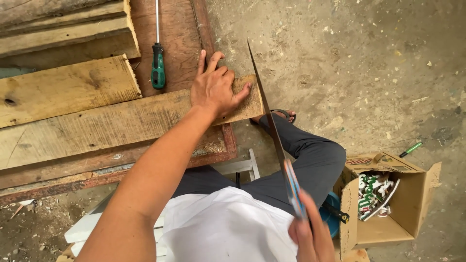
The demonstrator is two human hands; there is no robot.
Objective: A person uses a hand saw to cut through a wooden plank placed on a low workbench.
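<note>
- Right hand [310, 233] is low in the picture, close to the person's body. Its fingers are wrapped tight around the blue and orange handle of a hand saw [272, 126].
- From that hand the saw's long thin blade runs up and away, a bit to the left. It stands on its edge and meets the end of a wooden plank [111, 126].
- So the plank lies ahead of the right hand, up and to the left. The saw's long line goes across the plank, not along it.
- Left hand [216, 90] is the nearer one to the plank. It lies flat on top of it, fingers spread, just beside the blade. The thumb tip is very close to the blade, but I cannot tell if they touch.
- That arm reaches out long and straight from the bottom left.
- The plank is long and lies left to right on a reddish board [179, 43]. Its right end sticks out a little over the edge.
- A green screwdriver [158, 63] lies on the board, just past the left hand.
- More planks [63, 29] are stacked at the top left.
- An open cardboard box [388, 204] sits on the concrete floor [349, 58] to the right.
</note>
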